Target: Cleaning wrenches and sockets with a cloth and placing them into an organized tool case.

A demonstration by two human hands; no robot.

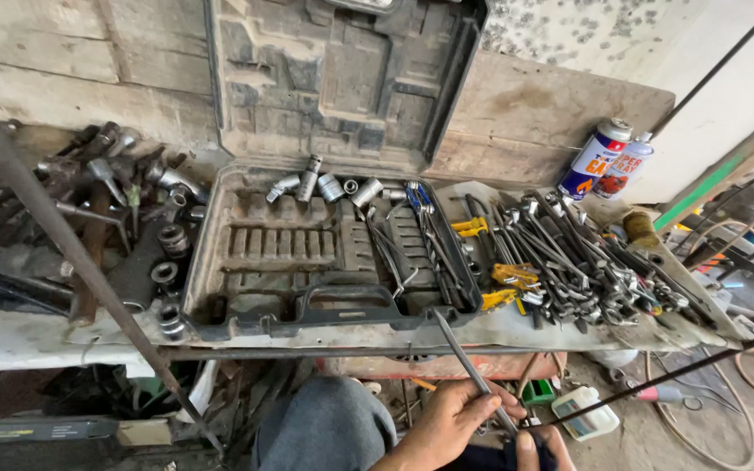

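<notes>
1. Two hands of mine show at the bottom edge, low in front of the workbench (63,336). My left hand (447,423) has its fingers curled closed around a thin metal rod (473,375).
2. My right hand (538,449) is mostly cut off by the frame. Only a thumb and a bit of knuckle show, pressed against something dark, so I cannot tell whether its fingers are closed or loose.
3. That rod is slim, straight and dull grey, with a worn, slightly dirty surface. It slants up and to the left from my grip, and its upper end reaches the front lip of the bench, just below the open tool case (333,262).
4. Its lower end disappears between my two hands, so its tip is hidden.
5. Lying open on the bench, the grey plastic case has its lid leaning back against the plank wall. A few shiny sockets (329,186) sit along its back edge, and long thin tools lie in its right side.
6. Right of the case, a tangled heap of wrenches (569,253) covers the bench, with yellow-handled pieces beside it.
7. Two spray cans (608,160) stand behind the heap against the wall.
8. My knee in grey trousers (325,427) sits just left of my left hand.
</notes>
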